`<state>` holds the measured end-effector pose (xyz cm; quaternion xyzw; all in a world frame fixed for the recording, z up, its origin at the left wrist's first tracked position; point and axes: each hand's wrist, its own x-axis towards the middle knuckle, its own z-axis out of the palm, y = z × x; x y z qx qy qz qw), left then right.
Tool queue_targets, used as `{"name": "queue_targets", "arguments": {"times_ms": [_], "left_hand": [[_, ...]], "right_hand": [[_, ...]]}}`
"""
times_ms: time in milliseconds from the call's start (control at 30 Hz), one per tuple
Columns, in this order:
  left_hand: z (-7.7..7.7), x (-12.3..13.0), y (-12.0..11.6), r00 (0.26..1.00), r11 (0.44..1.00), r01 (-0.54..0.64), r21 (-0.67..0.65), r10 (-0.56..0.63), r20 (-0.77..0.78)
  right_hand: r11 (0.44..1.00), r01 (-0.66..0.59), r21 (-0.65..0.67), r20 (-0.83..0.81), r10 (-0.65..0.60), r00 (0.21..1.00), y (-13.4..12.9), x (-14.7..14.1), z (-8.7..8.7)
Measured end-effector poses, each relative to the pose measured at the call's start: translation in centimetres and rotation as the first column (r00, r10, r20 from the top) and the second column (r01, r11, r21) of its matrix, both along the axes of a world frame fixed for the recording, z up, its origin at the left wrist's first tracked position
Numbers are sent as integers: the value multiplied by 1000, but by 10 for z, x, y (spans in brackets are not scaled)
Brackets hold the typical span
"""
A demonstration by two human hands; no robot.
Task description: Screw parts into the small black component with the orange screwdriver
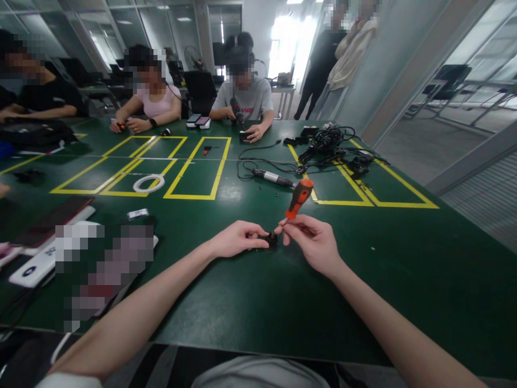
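Observation:
On the green table [242, 302], my left hand [238, 238] pinches a small black part [272, 239] between thumb and fingers. Just to its right, my right hand [311, 240] has its fingers closed around the thin shaft of a screwdriver [299, 198]. The orange and dark grey handle leans up and to the right above that hand. The screwdriver's tip is too small to make out near the black part.
An electric screwdriver [273, 178] with its cable lies beyond my hands, beside a heap of black cables [329, 143]. A white ring [148, 184] sits inside yellow tape outlines. Phones and power banks [30, 269] lie at the left. Several people are across the table.

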<state>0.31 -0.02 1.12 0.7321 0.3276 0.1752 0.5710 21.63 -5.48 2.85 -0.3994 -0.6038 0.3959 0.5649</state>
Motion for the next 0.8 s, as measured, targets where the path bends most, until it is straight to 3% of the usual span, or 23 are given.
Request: {"name": "queue_targets", "arguments": {"times_ms": [167,333,500,800], "left_hand": [[6,-1,-1,999,1000,17,20,-17,-27],[8,-1,0,998,998,37,56,-33,-62],[3,2,-1,999,995,-28,98,32,-44],[1,3,-7,1000,990,-22,140,24,-12]], "right_hand": [[996,-90,-5,-42,90,995,-1,0,1],[999,-26,-38,-58,24,998,-2,-1,2],[999,41,-23,-12,-41,999,-1,0,2],[999,-9,-37,-73,6,997,-1,-4,1]]}}
